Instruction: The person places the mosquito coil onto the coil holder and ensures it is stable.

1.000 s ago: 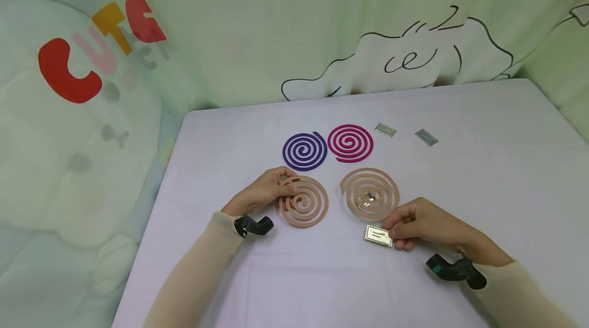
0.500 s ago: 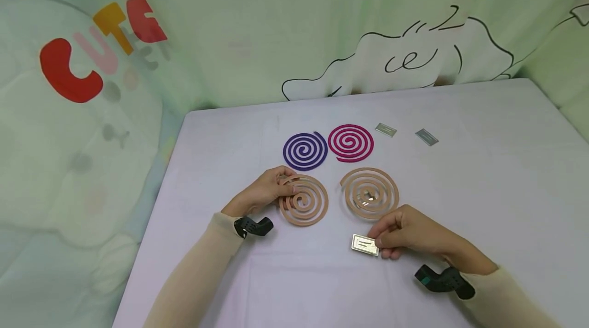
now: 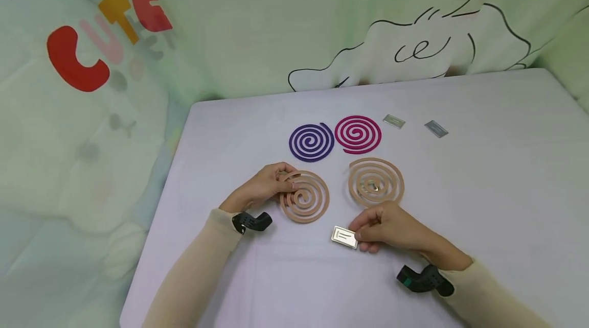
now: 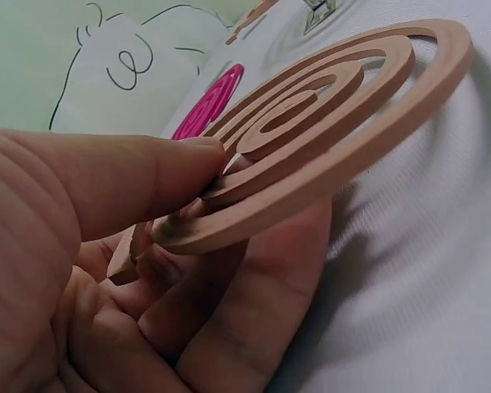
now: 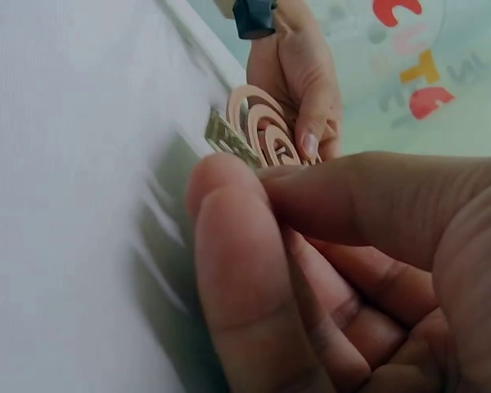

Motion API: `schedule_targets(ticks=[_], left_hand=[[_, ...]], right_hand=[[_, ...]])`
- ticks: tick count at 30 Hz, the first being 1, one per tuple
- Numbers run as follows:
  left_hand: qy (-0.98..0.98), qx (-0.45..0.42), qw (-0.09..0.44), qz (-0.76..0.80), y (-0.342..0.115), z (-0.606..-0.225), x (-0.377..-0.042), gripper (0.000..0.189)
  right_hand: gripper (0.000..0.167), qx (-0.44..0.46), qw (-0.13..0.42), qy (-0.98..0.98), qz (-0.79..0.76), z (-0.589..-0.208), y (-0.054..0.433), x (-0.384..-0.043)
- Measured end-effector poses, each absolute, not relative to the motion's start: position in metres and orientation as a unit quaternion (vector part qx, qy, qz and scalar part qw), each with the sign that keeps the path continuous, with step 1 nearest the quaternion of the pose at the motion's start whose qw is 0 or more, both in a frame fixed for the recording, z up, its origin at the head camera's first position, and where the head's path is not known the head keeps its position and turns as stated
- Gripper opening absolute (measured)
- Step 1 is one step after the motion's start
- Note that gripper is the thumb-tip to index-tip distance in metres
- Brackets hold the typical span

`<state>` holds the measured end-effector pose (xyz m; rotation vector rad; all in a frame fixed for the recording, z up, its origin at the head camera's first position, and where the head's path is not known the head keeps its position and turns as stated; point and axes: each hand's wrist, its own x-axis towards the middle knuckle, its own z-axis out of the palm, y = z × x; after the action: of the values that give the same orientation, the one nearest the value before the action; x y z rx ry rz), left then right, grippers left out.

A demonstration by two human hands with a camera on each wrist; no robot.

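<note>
My left hand (image 3: 269,186) grips a tan mosquito coil (image 3: 317,200) at its left side, thumb on top and fingers beneath. In the left wrist view the coil (image 4: 385,139) is tilted above the white cloth, its shadow below. My right hand (image 3: 388,228) pinches one end of a small metal coil stand (image 3: 343,236), a flat rectangle with slits cut in it. This stand is just right of and nearer than the held coil. In the right wrist view, fingertips (image 5: 229,196) partly hide the stand (image 5: 229,137).
A second tan coil (image 3: 398,177) lies behind my right hand, over another metal stand (image 3: 369,186). A purple coil (image 3: 294,142) and a pink coil (image 3: 378,135) lie side by side farther back. Two flat metal stands, one silvery (image 3: 394,121) and one greyer (image 3: 436,129), lie at the back right.
My right hand has moved left with the metal stand, closer to the coil in my left hand. The left hand keeps its grip nearly in place. The head view has shifted slightly.
</note>
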<state>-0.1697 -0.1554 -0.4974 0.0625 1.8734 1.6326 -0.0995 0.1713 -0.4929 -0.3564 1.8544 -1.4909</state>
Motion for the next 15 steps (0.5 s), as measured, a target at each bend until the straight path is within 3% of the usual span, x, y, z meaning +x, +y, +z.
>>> schedule_targets(ticks=[7, 15], left_hand=[[0.720, 0.029, 0.327, 0.611, -0.160, -0.496, -0.168, 0.036], [0.738, 0.034, 0.295, 0.606, -0.159, -0.497, -0.166, 0.038]], right_hand=[[0.025, -0.129, 0.346, 0.711, -0.599, -0.489, 0.150, -0.101], [0.027, -0.119, 0.335, 0.704, -0.615, -0.482, 0.122, -0.107]])
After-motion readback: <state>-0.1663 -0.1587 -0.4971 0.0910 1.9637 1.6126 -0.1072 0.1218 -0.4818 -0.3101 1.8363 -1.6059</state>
